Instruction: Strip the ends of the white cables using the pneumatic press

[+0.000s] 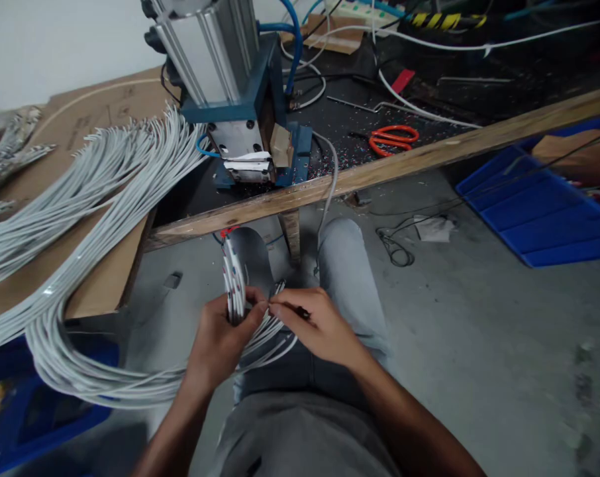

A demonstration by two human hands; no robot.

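Note:
Over my lap, my left hand [230, 331] is closed around several white cables [234, 278], whose ends curve up above the fingers. My right hand [312, 321] meets it fingertip to fingertip, thumb and forefinger pinched at one cable's end; the exact spot between the tips is too small to make out. More cable ends lie beneath the right fingers. From under my left wrist the cable bundle [106, 384] loops left and up onto a cardboard sheet [101, 278], where a thick pile of white cables [116, 165] is spread.
A pneumatic press [220, 73] stands on the dark bench behind a wooden edge strip [379, 171]. Orange-handled scissors [393, 139] and a bent metal rod [364, 105] lie there. A blue bin [543, 205] is at right, another blue crate [56, 424] at lower left.

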